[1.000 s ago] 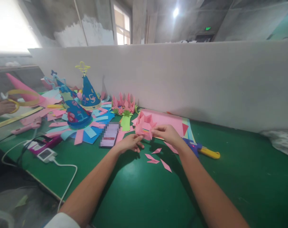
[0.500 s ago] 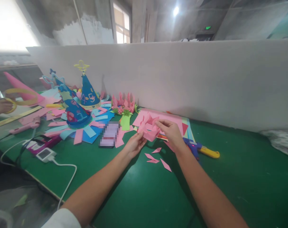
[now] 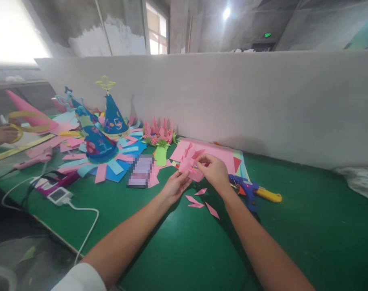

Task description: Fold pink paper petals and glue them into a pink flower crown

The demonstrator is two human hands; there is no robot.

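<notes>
Between my hands, above the green table, is a pink paper crown (image 3: 188, 161) with pointed folded petals. My left hand (image 3: 177, 186) pinches its lower left edge between thumb and fingers. My right hand (image 3: 213, 169) is closed at the crown's right side, its fingertips pressed to a petal; whether a separate piece is in them I cannot make out. Several loose pink folded paper pieces (image 3: 212, 210) lie on the table just below. Behind the crown are pink paper sheets (image 3: 214, 151). A blue glue gun (image 3: 247, 188) lies right of my right wrist.
A finished-looking pink and green crown (image 3: 159, 133) stands near the white partition (image 3: 262, 105). Left of it are blue cone hats (image 3: 113, 117) among paper strips. A phone (image 3: 140, 171), a yellow-handled tool (image 3: 268, 195) and a power strip (image 3: 53, 184) lie around. Another person's hand (image 3: 3, 135) holds yellow scissors.
My right hand has moved down and inward along the crown, and its fingers have curled more. The crown has turned a little; my left hand keeps its hold, shifted slightly right.
</notes>
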